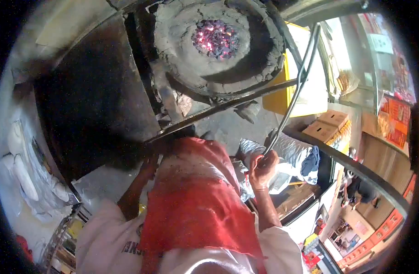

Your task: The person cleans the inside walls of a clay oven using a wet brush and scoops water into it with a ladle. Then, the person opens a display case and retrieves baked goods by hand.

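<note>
My right hand [263, 171] is closed round the lower end of a pair of long thin metal rods [289, 112]. They slant up and away to the right, past the side of a round clay oven [182, 68]. Glowing coals [215, 39] lie deep in the oven's mouth. My left hand [150, 167] is low at the left, beside my red apron [195, 201] and close to the edge of a dark, sooty worktop [88, 100]. Shadow covers its fingers, so whether it grips anything is unclear.
A dark metal bar [218, 108] runs along the oven's near side. Right of the oven stands a yellow container [282, 98]. Cardboard boxes [327, 125], stuffed bags [289, 153] and a long dark rail [355, 169] lie further right. Plastic sheeting [29, 178] is at far left.
</note>
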`<state>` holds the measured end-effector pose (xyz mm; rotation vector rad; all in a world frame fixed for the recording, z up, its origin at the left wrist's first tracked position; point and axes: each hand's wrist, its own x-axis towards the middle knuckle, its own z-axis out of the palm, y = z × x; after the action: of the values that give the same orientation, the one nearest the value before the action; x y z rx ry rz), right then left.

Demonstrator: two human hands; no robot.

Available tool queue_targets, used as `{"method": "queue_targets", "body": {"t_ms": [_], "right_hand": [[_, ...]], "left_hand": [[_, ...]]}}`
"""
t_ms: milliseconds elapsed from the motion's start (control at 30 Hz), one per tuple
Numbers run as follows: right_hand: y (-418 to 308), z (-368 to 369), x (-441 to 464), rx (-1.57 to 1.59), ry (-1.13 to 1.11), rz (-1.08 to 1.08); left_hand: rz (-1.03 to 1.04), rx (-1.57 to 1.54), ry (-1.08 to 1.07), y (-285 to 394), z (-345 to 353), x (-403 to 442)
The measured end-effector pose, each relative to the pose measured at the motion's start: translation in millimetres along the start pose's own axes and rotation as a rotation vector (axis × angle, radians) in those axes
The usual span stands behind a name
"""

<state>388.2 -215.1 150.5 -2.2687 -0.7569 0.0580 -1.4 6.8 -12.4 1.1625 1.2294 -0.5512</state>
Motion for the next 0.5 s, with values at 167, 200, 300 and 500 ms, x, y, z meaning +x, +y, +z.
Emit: {"method": "queue_targets", "body": {"t_ms": [167,200,300,500], "right_hand": [[58,-11,-73,-0.354,-0.213,0.14],[68,-15,-88,-0.383,-0.296,0.224],[75,-28,-126,-0.256,-0.139,0.139],[86,-22,-211,-0.134,-0.404,0.275]], "left_hand": [[0.096,0.064,0.063,-44,19,12],[0.117,0.094,0.083,-54,24,12],[0.168,0.23,0.138,-100,36,0],[0.352,0.938,0.256,-213,36,-43]]}}
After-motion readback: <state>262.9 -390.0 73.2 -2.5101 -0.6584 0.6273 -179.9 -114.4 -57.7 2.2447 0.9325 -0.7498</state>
